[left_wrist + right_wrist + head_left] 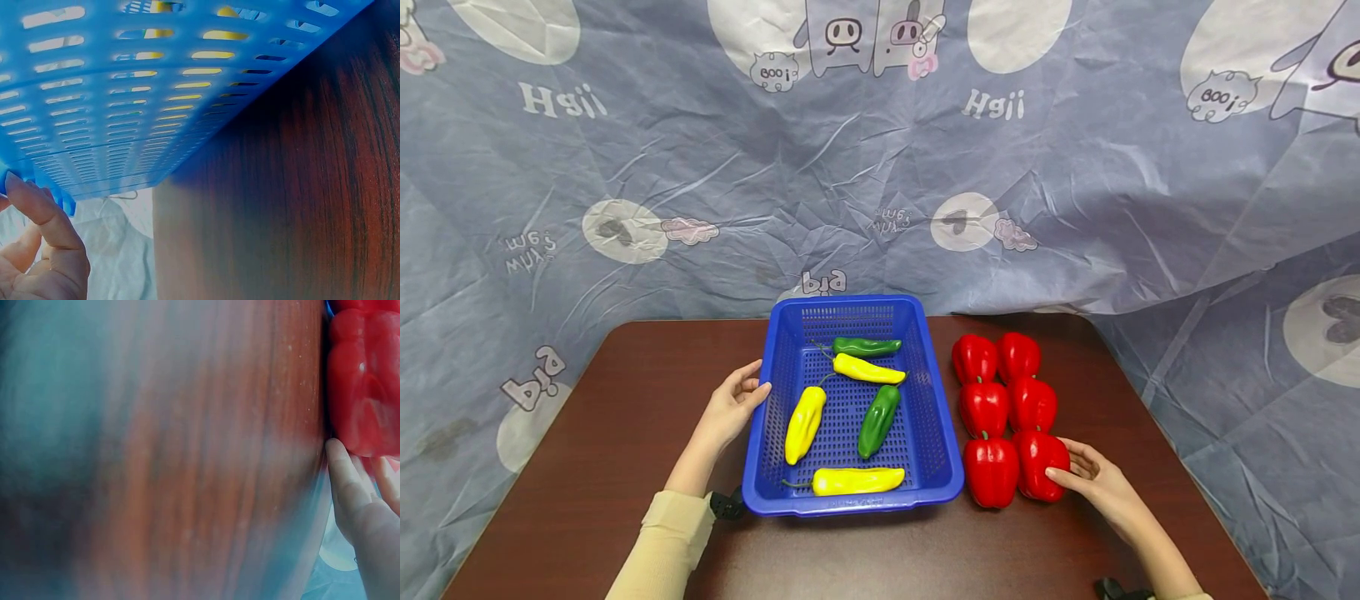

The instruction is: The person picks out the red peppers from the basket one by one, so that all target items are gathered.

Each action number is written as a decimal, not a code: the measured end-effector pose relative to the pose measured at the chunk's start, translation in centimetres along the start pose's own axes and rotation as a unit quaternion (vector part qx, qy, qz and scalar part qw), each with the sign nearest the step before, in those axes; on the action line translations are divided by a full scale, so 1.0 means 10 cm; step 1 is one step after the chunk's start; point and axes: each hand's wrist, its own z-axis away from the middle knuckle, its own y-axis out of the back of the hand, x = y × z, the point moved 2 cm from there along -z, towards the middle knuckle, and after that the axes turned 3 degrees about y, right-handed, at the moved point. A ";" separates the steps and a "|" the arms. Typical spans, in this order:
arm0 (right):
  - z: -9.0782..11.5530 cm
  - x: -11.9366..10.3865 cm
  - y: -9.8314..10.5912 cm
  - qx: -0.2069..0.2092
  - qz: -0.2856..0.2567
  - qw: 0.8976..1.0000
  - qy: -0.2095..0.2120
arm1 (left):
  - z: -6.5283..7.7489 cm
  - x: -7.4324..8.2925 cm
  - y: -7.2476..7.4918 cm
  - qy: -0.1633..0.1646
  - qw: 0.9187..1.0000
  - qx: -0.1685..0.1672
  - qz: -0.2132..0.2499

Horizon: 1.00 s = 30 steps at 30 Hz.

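A blue plastic basket (951, 467) holds three yellow long peppers (857, 481) and two green long peppers (878, 421). My left hand (733, 406) holds its left rim, with the thumb at the edge and curled fingers beside it; the left wrist view shows the hand (50, 244) against the slotted outer wall (125, 81). On the right, several red bell peppers (991, 471) stand in two columns. My right hand (1099, 485) grips the nearest right red bell pepper (1041, 467), thumb in front and fingers behind. In the right wrist view, fingertips meet this pepper's (362, 394) lower end.
The brown wooden table (587, 467) carries everything. Behind it hangs a grey-blue printed cloth (865, 167), down to the table's far edge. The left column of bell peppers stands close along the basket's right side.
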 end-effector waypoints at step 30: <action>-0.09 -0.58 0.23 0.010 -0.094 0.980 0.173 | -0.04 -0.03 0.00 0.002 0.999 0.002 -0.043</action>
